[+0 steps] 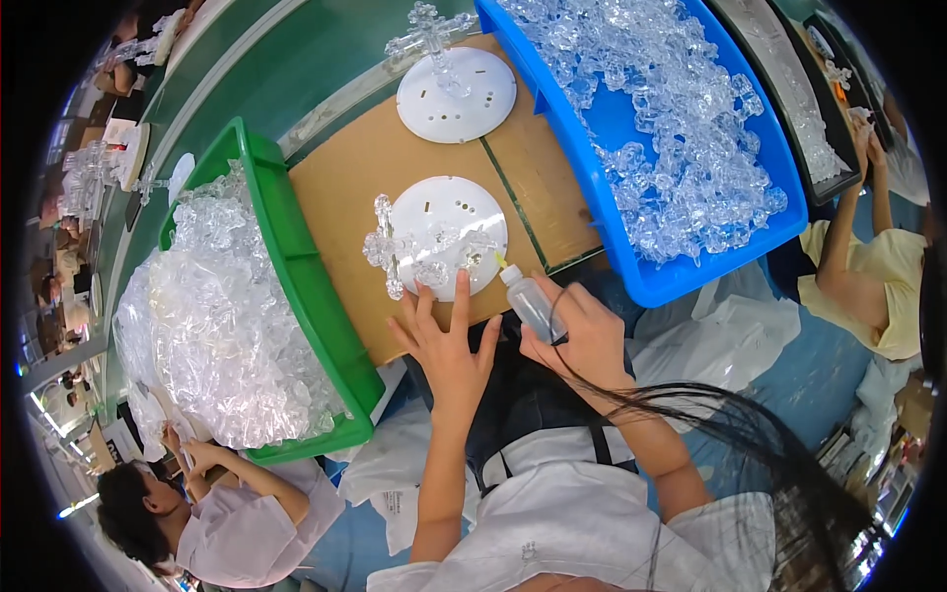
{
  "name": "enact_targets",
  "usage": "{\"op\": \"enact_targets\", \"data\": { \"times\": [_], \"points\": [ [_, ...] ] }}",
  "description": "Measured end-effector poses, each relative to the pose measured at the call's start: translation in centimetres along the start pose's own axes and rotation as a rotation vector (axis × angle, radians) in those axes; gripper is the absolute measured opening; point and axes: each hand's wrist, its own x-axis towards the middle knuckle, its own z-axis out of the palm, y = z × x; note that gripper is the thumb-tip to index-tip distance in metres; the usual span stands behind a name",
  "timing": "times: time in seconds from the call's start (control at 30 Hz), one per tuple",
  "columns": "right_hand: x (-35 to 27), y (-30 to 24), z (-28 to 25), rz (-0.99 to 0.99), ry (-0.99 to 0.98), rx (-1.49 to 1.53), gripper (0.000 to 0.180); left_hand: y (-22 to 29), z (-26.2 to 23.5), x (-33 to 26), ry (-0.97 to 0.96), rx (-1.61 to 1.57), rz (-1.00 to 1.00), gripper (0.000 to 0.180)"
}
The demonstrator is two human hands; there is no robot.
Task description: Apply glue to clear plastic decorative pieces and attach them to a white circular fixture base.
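My right hand (584,335) is closed around a small clear squeeze bottle (534,304), tilted so its yellow nozzle points at the near white round plate (472,202). Over that plate's near part lies a clear plastic cross-shaped piece (383,245), reaching past its left edge onto the cardboard. My left hand (446,345) has its fingers spread, with fingertips at the plate's near edge and on or beside the clear parts; exact contact is hard to tell. Farther back, a second white plate (464,111) carries another clear cross-shaped piece (434,39).
Brown cardboard (340,187) covers the work surface. On the left stands a green bin (296,261) heaped with bagged clear parts; a blue bin (631,266) of loose clear parts stands right. Co-workers sit at lower left (227,513) and right (873,286). Hair strands cross my right forearm.
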Motion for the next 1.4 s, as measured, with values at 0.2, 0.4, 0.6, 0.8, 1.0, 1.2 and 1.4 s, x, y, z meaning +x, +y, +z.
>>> {"op": "enact_targets", "data": {
  "times": [0.2,0.4,0.6,0.8,1.0,1.2,1.4],
  "points": [
    [-1.1,0.3,0.5,0.022,-0.028,0.049,0.054,-0.1,0.0,0.1,-0.067,0.024,0.004,0.066],
    [-1.3,0.8,0.8,-0.035,-0.005,0.083,0.054,0.1,0.2,0.2,-0.022,-0.026,-0.007,0.065],
    [0.3,1.5,-0.4,-0.026,-0.012,0.062,0.055,2.1,0.4,0.6,0.003,-0.178,-0.052,0.055],
    [-0.2,2.3,-1.4,-0.003,-0.013,0.003,0.056,3.8,0.2,0.6,-0.053,-0.261,0.000,0.052],
    [-0.9,3.0,-0.2,0.000,0.067,0.085,0.052,5.2,0.3,0.5,-0.129,-0.193,0.029,0.049],
    [-0.6,2.9,-0.8,0.057,0.110,0.117,0.051,5.7,0.7,0.4,-0.093,-0.122,0.005,0.051],
    [-1.2,3.9,-0.4,0.027,0.089,0.134,0.053,5.2,-0.5,0.8,-0.180,-0.211,-0.008,0.051]
  ]
}}
